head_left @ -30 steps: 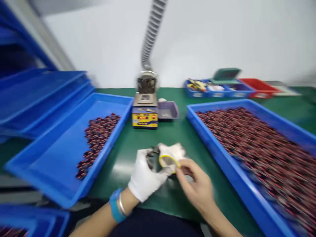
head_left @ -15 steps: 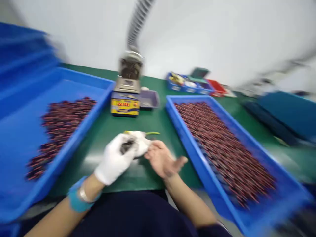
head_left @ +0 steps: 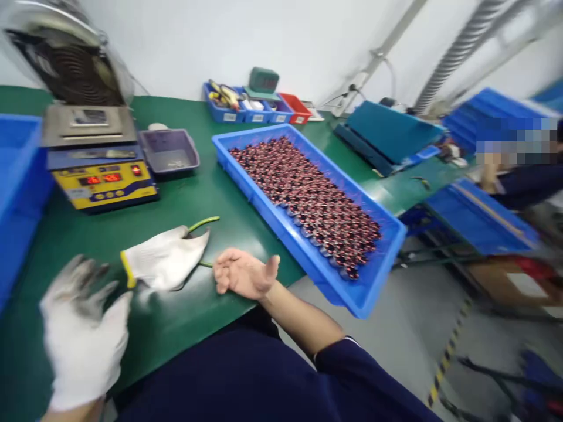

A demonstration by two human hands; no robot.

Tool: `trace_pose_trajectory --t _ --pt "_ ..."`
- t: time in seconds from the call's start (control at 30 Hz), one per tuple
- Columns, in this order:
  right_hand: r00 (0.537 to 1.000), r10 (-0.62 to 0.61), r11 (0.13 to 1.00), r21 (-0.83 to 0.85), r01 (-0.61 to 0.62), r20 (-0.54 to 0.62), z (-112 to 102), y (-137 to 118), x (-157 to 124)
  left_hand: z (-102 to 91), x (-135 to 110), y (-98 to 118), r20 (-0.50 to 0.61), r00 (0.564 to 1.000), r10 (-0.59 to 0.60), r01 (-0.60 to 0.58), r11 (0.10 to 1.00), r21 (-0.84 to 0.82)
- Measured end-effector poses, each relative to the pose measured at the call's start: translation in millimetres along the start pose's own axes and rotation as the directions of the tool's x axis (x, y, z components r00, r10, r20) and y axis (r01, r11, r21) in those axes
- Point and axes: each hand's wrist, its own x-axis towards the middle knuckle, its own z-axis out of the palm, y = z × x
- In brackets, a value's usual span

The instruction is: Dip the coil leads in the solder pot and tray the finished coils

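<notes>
My left hand (head_left: pixel 83 331), in a white glove with dirty fingertips, hovers over the green table at the lower left with its fingers spread and nothing in it. My bare right hand (head_left: pixel 244 272) rests on the table edge, palm up, fingers loosely curled, empty. Between the two hands lies a loose white glove (head_left: pixel 165 264) with a yellow cuff, flat on the table. A green-handled tool (head_left: pixel 202 224) pokes out from under it.
A blue tray (head_left: pixel 308 249) full of small dark red parts juts over the table edge on the right. A yellow heated unit (head_left: pixel 99 179) and a grey dish (head_left: pixel 169 151) stand behind. Small bins (head_left: pixel 253 108) line the wall. Another person (head_left: pixel 528 170) sits far right.
The view has swung right. The loose glove that both hands held now lies on the table. My left hand has drawn back to the left and opened; my right hand rests palm up.
</notes>
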Motion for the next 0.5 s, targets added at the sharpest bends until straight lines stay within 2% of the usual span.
trace_pose_trajectory --t 0.1,0.23,0.3,0.37,0.43,0.5 --pt "0.997 0.047 0.990 -0.134 -0.038 0.065 8 -2 1 0.3 13 4 0.092 0.977 -0.191 0.202 0.972 -0.118" --pt "0.983 0.091 0.910 -0.414 -0.017 0.161 29 -6 2 -0.9 30 14 0.178 0.943 -0.281 0.320 0.912 -0.256" --pt "0.993 0.032 0.788 -0.614 0.043 0.109 38 -7 2 -0.7 36 18 0.272 0.900 -0.340 0.424 0.824 -0.376" --pt "0.996 -0.078 0.633 -0.769 0.089 0.051 43 -7 4 3.4 37 24 0.377 0.855 -0.357 0.500 0.758 -0.418" --pt "0.989 -0.145 0.529 -0.841 0.113 0.042 43 -6 5 11.7 35 28 0.450 0.835 -0.318 0.494 0.793 -0.357" --pt "0.984 -0.166 0.465 -0.874 0.141 0.071 42 -6 4 22.2 30 31 0.462 0.851 -0.252 0.416 0.860 -0.297"
